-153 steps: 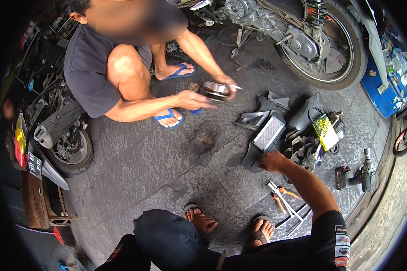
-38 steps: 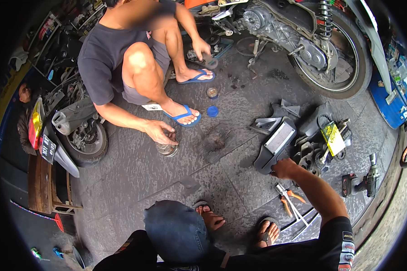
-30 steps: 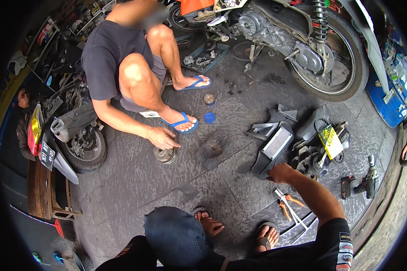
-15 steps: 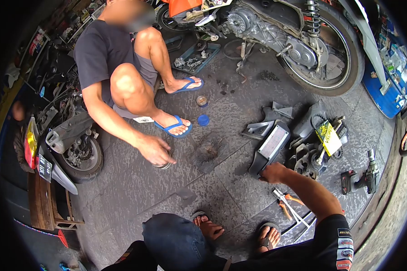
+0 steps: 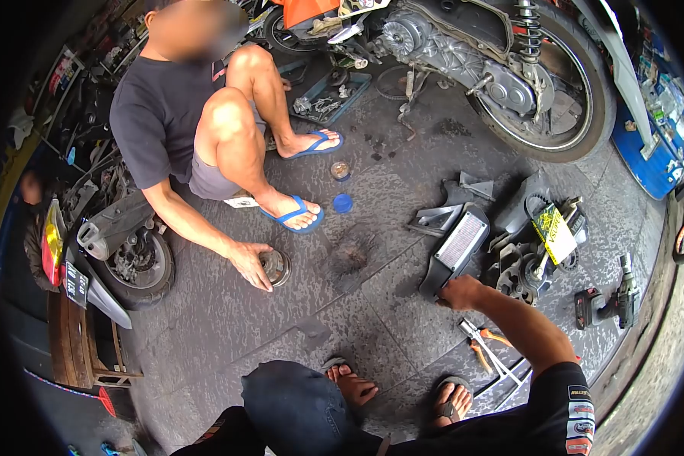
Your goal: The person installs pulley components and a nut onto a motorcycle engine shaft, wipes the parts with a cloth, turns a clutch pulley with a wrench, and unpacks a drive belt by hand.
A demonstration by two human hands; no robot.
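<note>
My right hand (image 5: 460,292) is closed on the lower end of a black plastic motorcycle part with a pale mesh panel (image 5: 460,242), which lies slanted on the floor. My fingertips are partly hidden at its edge. Close beyond that part lie black plastic pieces (image 5: 438,219), and greasy metal engine parts (image 5: 518,277) are to its right. Nearer to me are pliers with orange handles (image 5: 479,354) and a long metal wrench (image 5: 498,353). My left hand is out of view; only a dark sleeve shows at the bottom.
A co-worker squats at the left, one hand (image 5: 249,264) beside a round tin (image 5: 276,268). A motorcycle's rear wheel (image 5: 594,114) stands at the upper right. A cordless drill (image 5: 623,296), yellow box (image 5: 552,234), blue lid (image 5: 342,203) and tool tray (image 5: 333,114) are on the floor.
The co-worker's hand has shifted left off the round tin to its side, and their body has moved left. My right hand stays on the black plastic part.
</note>
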